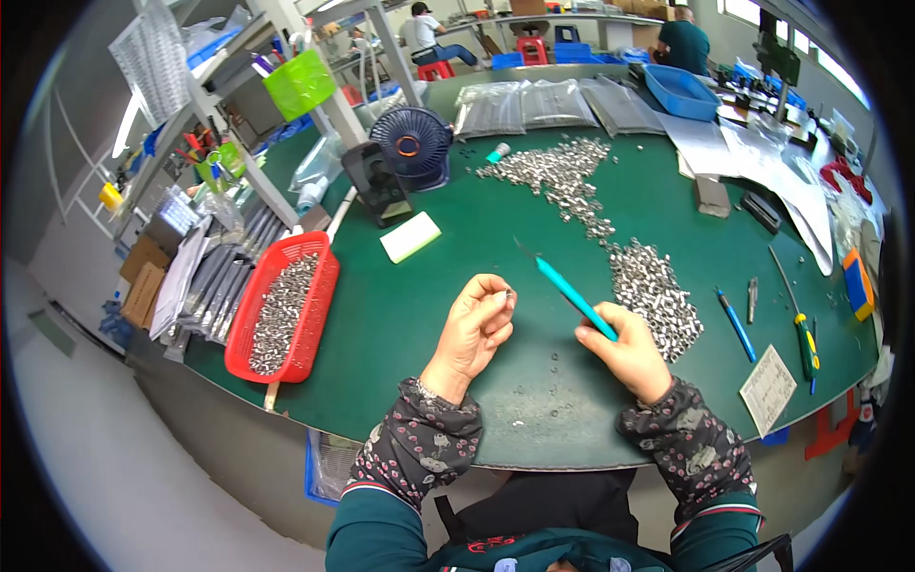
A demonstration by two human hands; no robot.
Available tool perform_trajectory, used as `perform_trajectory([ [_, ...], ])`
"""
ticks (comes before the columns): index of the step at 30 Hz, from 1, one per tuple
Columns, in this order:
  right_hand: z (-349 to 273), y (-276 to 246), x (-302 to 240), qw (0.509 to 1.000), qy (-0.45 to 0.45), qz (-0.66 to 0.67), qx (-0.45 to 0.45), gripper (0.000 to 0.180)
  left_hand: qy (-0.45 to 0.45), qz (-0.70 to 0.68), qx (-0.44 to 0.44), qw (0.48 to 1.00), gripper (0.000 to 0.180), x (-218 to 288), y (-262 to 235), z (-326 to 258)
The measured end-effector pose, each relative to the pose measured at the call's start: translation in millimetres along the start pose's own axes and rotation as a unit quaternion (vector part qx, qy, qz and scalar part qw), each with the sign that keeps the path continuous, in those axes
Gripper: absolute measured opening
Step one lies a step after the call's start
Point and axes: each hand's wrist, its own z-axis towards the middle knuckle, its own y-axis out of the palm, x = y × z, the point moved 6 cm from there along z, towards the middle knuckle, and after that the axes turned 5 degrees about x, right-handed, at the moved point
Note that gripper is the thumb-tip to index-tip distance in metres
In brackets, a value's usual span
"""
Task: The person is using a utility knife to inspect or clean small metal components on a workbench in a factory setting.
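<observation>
My left hand (465,334) is closed, pinching a small metal part (510,295) between thumb and fingertips; most of the part is hidden. My right hand (631,351) grips a teal-handled pick (570,292) like a pen. Its thin pointed tip slants up and left, apart from the left hand. Just beyond and beside the right hand lies a heap of small metal rings (658,303). A second, looser heap of small metal parts (553,176) spreads farther back. Several tiny dark rings (555,372) are scattered on the green table (410,315) between my forearms.
At left stands a red basket (327,303) of metal parts. A blue fan (412,143), a phone (376,186) and a pale pad (410,237) stand or lie behind. A screwdriver (807,345), blue pen (735,324) and paper card (768,390) lie right. Other people sit far back.
</observation>
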Motion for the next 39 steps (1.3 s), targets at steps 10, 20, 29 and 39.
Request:
perform_trajectory([
  [10,0.6,-1.3,-3.1,0.993,0.03,-0.095,-0.057,0.029,0.007,-0.067,0.042,0.997,0.007,9.7,-27.6,7.0],
  [20,1.3,-3.4,3.7,0.988,0.046,-0.13,-0.063,0.03,0.042,0.04,0.031,0.998,0.011,11.4,-25.8,8.0],
  [29,-0.5,-6.0,-15.1,0.963,-0.05,-0.265,0.007,0.027,0.049,0.086,0.059,0.993,0.014,11.9,-29.8,6.2],
  [39,-5.0,-6.2,-23.9,0.935,-0.15,-0.314,0.065,0.025,0.046,0.14,0.094,0.985,0.017,12.9,-29.1,5.2],
])
